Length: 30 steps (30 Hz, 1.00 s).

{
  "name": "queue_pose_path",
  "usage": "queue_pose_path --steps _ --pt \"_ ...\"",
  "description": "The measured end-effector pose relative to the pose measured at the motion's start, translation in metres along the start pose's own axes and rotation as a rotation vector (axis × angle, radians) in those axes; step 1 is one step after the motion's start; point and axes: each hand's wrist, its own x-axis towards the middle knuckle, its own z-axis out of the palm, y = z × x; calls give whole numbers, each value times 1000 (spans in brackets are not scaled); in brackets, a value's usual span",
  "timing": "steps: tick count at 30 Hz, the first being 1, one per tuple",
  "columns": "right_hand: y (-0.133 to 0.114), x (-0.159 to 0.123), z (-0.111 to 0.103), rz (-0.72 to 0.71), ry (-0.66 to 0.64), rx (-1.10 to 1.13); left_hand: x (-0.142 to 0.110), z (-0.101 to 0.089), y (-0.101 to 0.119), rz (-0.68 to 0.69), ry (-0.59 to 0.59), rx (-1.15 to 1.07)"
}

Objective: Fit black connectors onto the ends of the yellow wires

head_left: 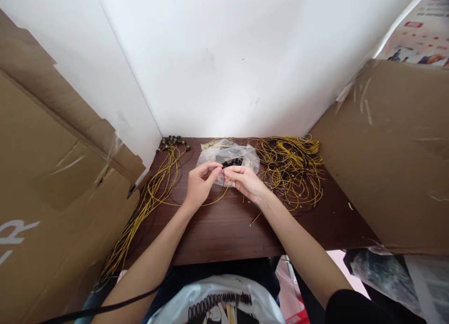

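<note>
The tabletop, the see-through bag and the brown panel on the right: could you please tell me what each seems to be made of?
Tabletop: wood or wood-look laminate, dark red-brown with a slight sheen and faint grain-like streaks.
See-through bag: thin, glossy plastic film, judging by its crinkles and highlights.
Brown panel: most likely matte cardboard, given its plain brown, creased face.

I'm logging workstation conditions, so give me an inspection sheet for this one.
Surface: brown tabletop.
Job's things: small dark piece; clear bag holding black parts.
Clutter: pale scrap near the right edge.
Hands: left hand and right hand, fingers pinched at the small dark piece.
Cables: left wires gathered, right wires tangled; black cord across left forearm.
Surroundings: white panel behind, cardboard either side.
</note>
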Motion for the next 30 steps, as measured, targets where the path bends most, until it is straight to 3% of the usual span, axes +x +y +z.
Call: queue_pose_path --steps 30 --pt "-8 -2 4 -23 144 36 0 -1 0 1 -69 87"
